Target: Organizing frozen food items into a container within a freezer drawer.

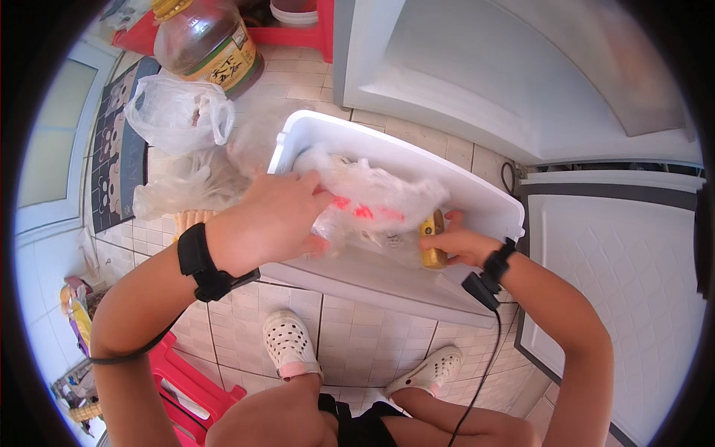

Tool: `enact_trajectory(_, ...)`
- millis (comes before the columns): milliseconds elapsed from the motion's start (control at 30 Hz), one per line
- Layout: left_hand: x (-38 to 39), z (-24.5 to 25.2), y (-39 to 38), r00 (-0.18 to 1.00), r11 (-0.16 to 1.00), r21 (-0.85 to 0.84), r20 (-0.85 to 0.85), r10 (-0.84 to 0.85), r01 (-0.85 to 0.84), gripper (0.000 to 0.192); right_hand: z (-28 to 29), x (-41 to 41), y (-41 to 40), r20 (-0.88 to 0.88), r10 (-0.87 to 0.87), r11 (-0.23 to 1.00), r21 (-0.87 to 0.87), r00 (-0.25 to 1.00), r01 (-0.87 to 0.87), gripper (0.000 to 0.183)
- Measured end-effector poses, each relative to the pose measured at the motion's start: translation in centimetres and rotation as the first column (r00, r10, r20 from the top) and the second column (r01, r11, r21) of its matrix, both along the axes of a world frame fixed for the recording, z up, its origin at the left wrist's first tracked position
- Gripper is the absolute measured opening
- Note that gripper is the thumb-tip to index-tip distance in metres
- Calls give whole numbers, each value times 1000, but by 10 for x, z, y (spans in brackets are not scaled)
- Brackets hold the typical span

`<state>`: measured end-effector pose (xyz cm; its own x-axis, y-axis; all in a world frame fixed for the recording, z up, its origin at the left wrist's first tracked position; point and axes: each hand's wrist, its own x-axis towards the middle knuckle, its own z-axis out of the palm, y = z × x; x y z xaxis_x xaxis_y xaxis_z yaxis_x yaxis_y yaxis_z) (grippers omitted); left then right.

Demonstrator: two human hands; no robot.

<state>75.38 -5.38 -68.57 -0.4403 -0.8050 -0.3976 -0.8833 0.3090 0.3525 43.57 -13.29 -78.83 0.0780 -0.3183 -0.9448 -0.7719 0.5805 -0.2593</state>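
A white plastic refrigerator drawer (475,193) stands in front of me with clear plastic bags inside, one bearing red print (385,190). My right hand (461,240) grips a small yellow container (433,240) at the drawer's right end, thumb and fingers around it. At the left end, my left hand (273,218) reaches over the rim, its fingers spread beside the bags; whether they touch the plastic is unclear. Both wrists wear black straps.
On the tiled floor to the left lie a white plastic bag (179,114), more clear bags (195,181) and a large oil bottle (209,50). A red plastic stool (190,385) is at lower left. An open refrigerator door (614,268) lies right; a cable hangs from my right wrist.
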Motion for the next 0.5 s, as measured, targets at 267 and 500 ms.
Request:
enact_trajectory(267,7,-11,20,993,984,-179,122,7,15,57,149,72,-5,440,528,815,-505,726,-286,81)
enact_trajectory(500,6,32,47,995,924,-381,94,39,0,55,58,128,-7,124,796,269,-949,593,-162,62)
